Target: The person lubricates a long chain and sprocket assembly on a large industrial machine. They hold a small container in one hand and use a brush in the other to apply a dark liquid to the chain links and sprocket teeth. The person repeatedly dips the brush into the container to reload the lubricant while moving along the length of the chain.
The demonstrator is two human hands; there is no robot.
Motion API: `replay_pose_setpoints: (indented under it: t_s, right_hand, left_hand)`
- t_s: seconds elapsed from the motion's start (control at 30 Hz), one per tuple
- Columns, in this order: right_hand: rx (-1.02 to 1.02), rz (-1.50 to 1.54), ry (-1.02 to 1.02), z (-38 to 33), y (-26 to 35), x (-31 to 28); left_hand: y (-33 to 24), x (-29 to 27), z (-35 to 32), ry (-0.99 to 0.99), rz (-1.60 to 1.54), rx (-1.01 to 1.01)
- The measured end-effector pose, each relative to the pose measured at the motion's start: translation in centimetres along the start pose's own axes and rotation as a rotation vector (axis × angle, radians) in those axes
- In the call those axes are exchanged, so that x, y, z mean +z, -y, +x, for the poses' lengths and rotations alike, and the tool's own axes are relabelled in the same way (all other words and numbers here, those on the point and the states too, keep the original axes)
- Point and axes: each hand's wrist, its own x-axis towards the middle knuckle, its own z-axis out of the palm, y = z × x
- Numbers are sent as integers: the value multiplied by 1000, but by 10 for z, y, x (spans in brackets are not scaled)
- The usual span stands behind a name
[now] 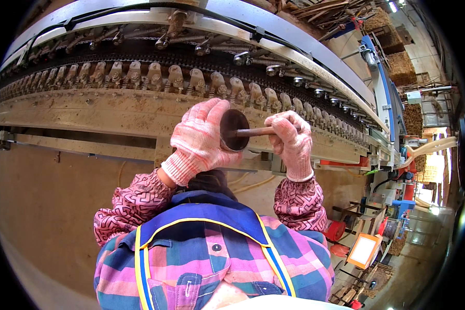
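My left hand, in a pinkish-white knit glove, is wrapped round a dark round cup-like container whose open mouth faces right. Between the fingers of my right hand, gloved the same way, is a thin brown stick. Its far end reaches into the container's mouth, and what it touches inside is hidden. Both hands are in front of my chest, close to the near side of a long machine.
A row of metal brackets with springs and a chain runs along the machine. A black cable follows its far rail. Stacked wood stands at the far right. An orange-framed panel and red parts are at the lower right.
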Motion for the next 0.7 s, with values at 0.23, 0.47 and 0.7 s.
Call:
replay_pose_setpoints:
  t_s: [0.23,0.47,0.7]
  right_hand:
    - [182,125,277,4,-13,-16]
    - [153,116,250,1,-7,-21]
    - [14,209,72,3,-16,-30]
  left_hand:
    - [0,4,0,-12,-5,-4]
    - [-2,5,1,-4,-6,-2]
    - [-8,4,2,-11,4,-10]
